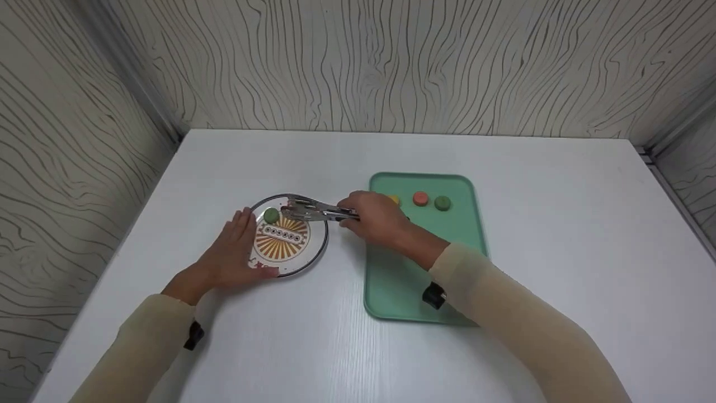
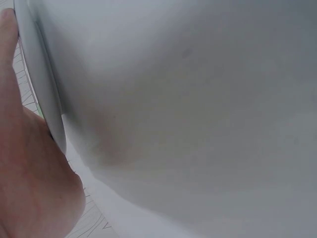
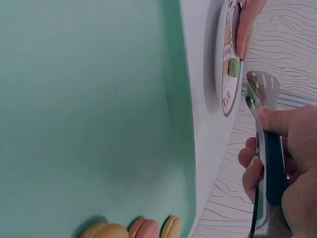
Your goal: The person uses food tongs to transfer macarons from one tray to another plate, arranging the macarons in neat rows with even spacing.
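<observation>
A round plate (image 1: 299,263) with an orange sunburst print lies on the white table, and a green macaron (image 1: 272,215) sits at its far left part. My left hand (image 1: 241,242) rests flat on the plate's left side, fingers straight, thumb at the near rim. My right hand (image 1: 370,217) grips metal tongs (image 1: 313,210), whose tips hover over the plate just right of the macaron and hold nothing. The right wrist view shows the tongs (image 3: 265,99), the plate (image 3: 224,94) edge-on and the green macaron (image 3: 234,67).
A mint green tray (image 1: 425,263) lies right of the plate. At its far end are a yellow macaron (image 1: 395,199), partly behind my hand, an orange-pink macaron (image 1: 420,198) and a green one (image 1: 442,202). Patterned walls close in the table at the back and sides.
</observation>
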The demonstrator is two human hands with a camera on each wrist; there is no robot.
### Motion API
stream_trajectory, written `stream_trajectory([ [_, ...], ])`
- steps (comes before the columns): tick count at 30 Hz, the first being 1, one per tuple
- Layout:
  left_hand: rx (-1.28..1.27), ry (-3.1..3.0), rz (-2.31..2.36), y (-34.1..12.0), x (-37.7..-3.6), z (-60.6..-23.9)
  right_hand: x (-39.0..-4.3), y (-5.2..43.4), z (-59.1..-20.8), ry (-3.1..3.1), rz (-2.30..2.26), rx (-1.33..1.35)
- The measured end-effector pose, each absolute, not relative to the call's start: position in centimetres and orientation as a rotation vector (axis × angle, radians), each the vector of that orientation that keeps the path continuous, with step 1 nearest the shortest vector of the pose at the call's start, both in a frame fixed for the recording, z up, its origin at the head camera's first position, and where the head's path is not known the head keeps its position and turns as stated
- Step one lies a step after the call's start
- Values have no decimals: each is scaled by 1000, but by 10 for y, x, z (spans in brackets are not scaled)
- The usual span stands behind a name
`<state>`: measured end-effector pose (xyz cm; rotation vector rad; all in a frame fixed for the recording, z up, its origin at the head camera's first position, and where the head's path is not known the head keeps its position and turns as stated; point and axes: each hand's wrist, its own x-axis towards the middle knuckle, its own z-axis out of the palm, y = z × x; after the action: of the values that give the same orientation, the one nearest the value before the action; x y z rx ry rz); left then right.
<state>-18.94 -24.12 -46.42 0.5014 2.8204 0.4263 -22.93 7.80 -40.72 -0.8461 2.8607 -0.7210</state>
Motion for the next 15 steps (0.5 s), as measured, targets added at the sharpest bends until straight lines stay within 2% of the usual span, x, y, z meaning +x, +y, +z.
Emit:
stream_trajectory([
  [15,503,2815,424,-242,-191,-466,-236,69,-418,2865,-641,-828],
])
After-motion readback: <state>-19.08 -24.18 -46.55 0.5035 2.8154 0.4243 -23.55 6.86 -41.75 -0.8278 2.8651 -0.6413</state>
